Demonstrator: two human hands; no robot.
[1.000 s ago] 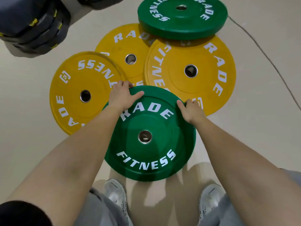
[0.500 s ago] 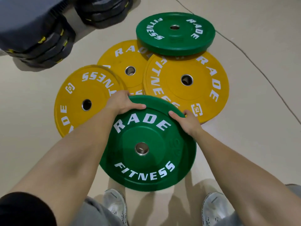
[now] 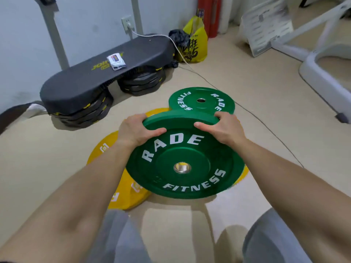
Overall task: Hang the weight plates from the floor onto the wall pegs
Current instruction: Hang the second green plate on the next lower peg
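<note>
Both hands clasp the far rim of a round green rubber weight plate [image 3: 182,164]: left hand [image 3: 135,130] on the left, right hand [image 3: 223,130] on the right, thumbs on its face. It hangs tilted above yellow round plates [image 3: 112,158] on the beige floor [image 3: 266,114].

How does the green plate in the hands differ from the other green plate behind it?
The held green plate is tilted, far rim raised; the far green plate lies flat. The left hand and right hand grip the held green plate; nothing touches the far green plate. RADE reads upright on the held one, turned sideways on the far one. Both are green with white RADE FITNESS lettering and a metal-lined hole.
</note>
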